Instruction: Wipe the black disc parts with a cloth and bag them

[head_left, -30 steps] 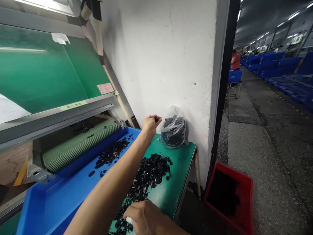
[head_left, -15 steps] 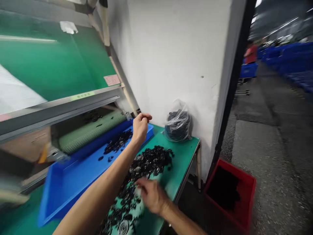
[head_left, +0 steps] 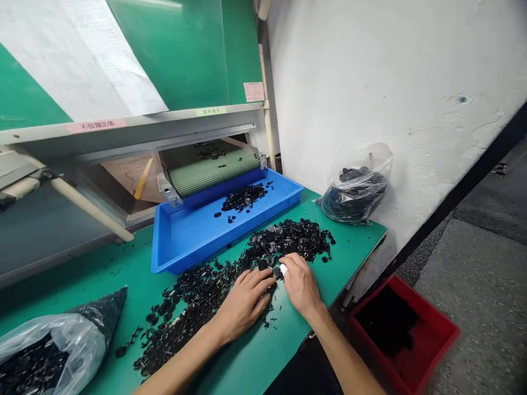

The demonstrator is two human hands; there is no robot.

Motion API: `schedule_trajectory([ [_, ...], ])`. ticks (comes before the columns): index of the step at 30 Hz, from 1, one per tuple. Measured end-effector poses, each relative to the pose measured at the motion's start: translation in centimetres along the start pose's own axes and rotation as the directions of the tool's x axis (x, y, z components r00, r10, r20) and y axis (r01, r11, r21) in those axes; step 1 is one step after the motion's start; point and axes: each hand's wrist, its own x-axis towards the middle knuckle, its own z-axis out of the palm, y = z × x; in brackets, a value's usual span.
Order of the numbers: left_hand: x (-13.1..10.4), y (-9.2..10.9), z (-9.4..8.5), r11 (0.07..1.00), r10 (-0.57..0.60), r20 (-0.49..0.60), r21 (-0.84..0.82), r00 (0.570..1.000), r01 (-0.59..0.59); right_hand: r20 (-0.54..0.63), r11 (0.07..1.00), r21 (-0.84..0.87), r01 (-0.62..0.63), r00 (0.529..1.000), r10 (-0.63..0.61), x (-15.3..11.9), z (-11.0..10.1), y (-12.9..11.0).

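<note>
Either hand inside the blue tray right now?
No, the left hand and right hand are both at the pile of black parts on the green table, outside the blue tray.

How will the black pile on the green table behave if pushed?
The black pile would probably spread rather than slide as one block: nothing visibly binds it, and stray pieces lie at its edge. Single pieces are likely light, being small. Some may catch on neighbours, since they lie jumbled and overlapping.
</note>
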Motion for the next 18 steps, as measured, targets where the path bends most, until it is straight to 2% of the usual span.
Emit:
schedule_trajectory([
  [4, -2.1, -1.1, -0.8, 0.995, 0.035, 0.029, 0.088, 0.999, -0.038, 0.141, 0.977, -0.199, 0.076, 0.989, -0.048, 0.5, -0.1, -0.9],
  [8, -3.5, -1.5, -1.5, 0.990, 0.076, 0.054, 0.117, 0.996, -0.082, 0.177, 0.962, -0.226, 0.151, 0.978, -0.112, 1.0, -0.4, -2.3],
  [10, -4.2, -1.7, -1.8, 0.990, 0.084, 0.043, 0.111, 0.996, -0.088, 0.279, 0.945, -0.216, 0.245, 0.943, -0.180, 1.6, -0.3, -3.1],
  [13, -5.1, -1.8, -2.1, 0.996, 0.084, -0.025, 0.044, 0.996, -0.083, 0.481, 0.902, -0.254, 0.350, 0.854, -0.196, 2.6, -0.1, -4.1],
  [16, -5.8, -1.6, -2.4, 0.989, -0.047, -0.193, -0.146, 0.980, 0.019, 0.536, 0.884, -0.293, 0.365, 0.828, -0.164, 3.5, 0.0, -4.4],
  [18, -6.1, -1.2, -2.5, 0.930, -0.225, -0.273, -0.346, 0.935, 0.123, 0.528, 0.896, -0.265, 0.356, 0.831, -0.174, 3.7, -0.2, -4.2],
])
